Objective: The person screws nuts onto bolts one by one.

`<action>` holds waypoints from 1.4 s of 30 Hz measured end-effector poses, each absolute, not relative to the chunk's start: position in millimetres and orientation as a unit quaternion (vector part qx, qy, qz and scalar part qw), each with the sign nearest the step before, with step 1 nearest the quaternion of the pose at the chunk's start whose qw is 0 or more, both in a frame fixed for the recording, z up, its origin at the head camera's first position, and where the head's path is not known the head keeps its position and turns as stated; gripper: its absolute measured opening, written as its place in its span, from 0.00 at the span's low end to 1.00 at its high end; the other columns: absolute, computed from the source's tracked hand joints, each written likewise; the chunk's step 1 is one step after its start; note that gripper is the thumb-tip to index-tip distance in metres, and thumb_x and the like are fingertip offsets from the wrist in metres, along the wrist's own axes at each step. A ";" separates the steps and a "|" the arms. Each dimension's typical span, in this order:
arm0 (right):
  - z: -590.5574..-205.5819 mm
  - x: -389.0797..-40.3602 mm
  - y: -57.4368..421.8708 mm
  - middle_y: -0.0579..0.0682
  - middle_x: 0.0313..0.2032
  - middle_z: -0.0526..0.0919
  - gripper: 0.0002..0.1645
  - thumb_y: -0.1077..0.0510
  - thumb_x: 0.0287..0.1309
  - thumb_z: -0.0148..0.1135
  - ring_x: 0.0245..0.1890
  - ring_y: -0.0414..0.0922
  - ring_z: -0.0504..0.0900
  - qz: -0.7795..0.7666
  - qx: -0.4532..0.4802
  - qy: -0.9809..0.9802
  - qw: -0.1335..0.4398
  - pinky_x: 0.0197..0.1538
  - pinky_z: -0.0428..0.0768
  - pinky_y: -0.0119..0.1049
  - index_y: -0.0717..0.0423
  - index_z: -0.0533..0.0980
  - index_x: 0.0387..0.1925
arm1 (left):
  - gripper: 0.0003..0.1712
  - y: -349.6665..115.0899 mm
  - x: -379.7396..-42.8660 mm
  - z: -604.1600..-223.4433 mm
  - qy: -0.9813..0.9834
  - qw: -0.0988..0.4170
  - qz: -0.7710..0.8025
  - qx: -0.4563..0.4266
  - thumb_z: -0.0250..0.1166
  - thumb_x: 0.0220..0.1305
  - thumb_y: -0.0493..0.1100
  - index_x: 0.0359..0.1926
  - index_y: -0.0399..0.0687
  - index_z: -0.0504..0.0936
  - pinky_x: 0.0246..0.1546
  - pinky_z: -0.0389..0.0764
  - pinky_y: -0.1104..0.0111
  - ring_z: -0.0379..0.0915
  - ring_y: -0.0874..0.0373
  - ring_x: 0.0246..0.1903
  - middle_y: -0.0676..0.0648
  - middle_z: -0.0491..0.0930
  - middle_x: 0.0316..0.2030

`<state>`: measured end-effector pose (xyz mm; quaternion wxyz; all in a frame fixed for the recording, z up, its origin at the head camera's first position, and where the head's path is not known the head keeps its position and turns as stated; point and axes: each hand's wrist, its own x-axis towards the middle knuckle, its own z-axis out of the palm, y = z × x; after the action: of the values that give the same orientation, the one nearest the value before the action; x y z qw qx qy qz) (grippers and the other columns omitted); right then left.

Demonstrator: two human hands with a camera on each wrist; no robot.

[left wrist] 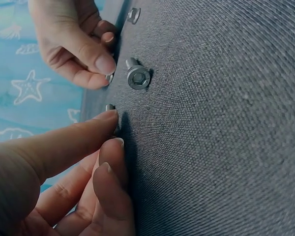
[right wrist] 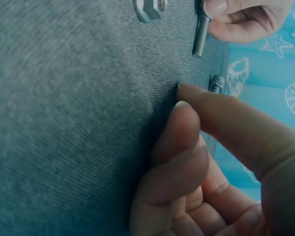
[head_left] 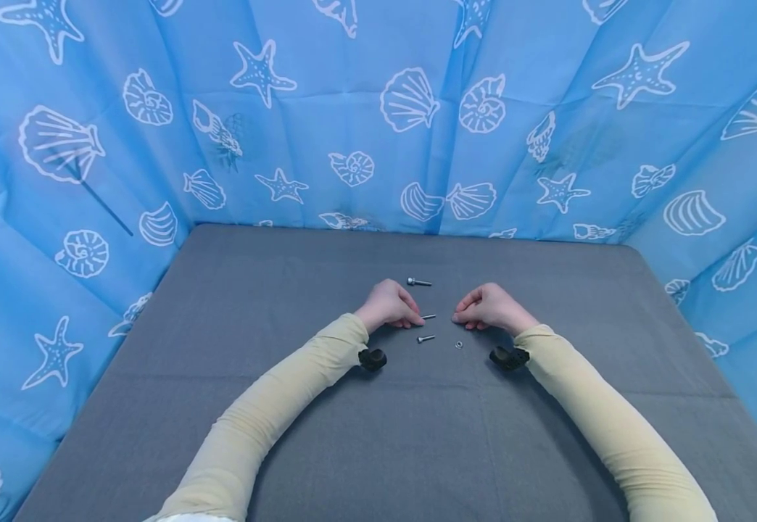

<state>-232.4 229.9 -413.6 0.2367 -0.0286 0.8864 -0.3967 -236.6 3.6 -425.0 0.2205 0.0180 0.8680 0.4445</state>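
Observation:
My left hand (head_left: 391, 304) is low over the grey table, pinching a socket-head bolt (right wrist: 201, 37) between thumb and fingertips. The bolt's threaded shank points toward the right hand; its head is hidden by the fingers. Across a short gap, my right hand (head_left: 489, 307) has its thumb and index tips together at the cloth. A small silver nut (left wrist: 109, 77) peeks out between those tips in the left wrist view, mostly hidden. Nearer the body lie another socket-head bolt (head_left: 425, 338) and a flanged nut (head_left: 459, 345).
A longer bolt (head_left: 419, 282) lies farther back on the grey cloth-covered table (head_left: 365, 449). Blue curtains (head_left: 352, 109) with white shell and starfish prints hang behind and along both sides. Each wrist carries a black camera (head_left: 372, 359).

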 end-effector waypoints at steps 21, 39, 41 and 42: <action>-414.5 -231.5 237.0 0.52 0.31 0.83 0.13 0.61 0.62 0.61 0.29 0.42 0.80 -0.449 -0.063 0.863 0.225 0.32 0.80 0.34 0.69 0.79 0.42 | 0.04 -9.1 -232.8 -417.7 0.808 0.269 0.522 0.045 0.70 0.57 0.37 0.30 0.39 0.87 0.24 0.81 0.69 0.80 0.59 0.22 0.45 0.84 0.23; -402.4 -231.9 221.5 0.58 0.43 0.83 0.29 0.59 0.67 0.58 0.36 0.40 0.82 -0.684 -0.045 0.681 0.259 0.41 0.81 0.32 0.78 0.64 0.59 | 0.08 -27.4 -225.6 -391.3 0.755 0.224 0.615 0.049 0.70 0.58 0.40 0.38 0.42 0.86 0.45 0.81 0.53 0.84 0.54 0.33 0.45 0.85 0.32; -403.0 -231.2 217.8 0.57 0.42 0.83 0.28 0.59 0.67 0.58 0.36 0.41 0.82 -0.686 -0.050 0.680 0.254 0.41 0.81 0.33 0.78 0.65 0.58 | 0.08 -26.1 -223.4 -389.7 0.751 0.219 0.620 0.054 0.70 0.58 0.40 0.38 0.41 0.86 0.45 0.80 0.53 0.84 0.54 0.32 0.45 0.85 0.31; -403.3 -230.8 216.0 0.56 0.41 0.84 0.27 0.59 0.67 0.58 0.37 0.41 0.82 -0.685 -0.053 0.682 0.252 0.42 0.81 0.34 0.77 0.66 0.57 | 0.08 -25.6 -222.2 -389.1 0.749 0.216 0.624 0.054 0.70 0.58 0.40 0.38 0.40 0.86 0.45 0.80 0.52 0.84 0.54 0.32 0.44 0.85 0.31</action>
<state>-230.8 216.0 -403.3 0.2524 -0.0534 0.6815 -0.6848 -222.2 -25.6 -389.1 0.2158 0.0542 0.7493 0.6237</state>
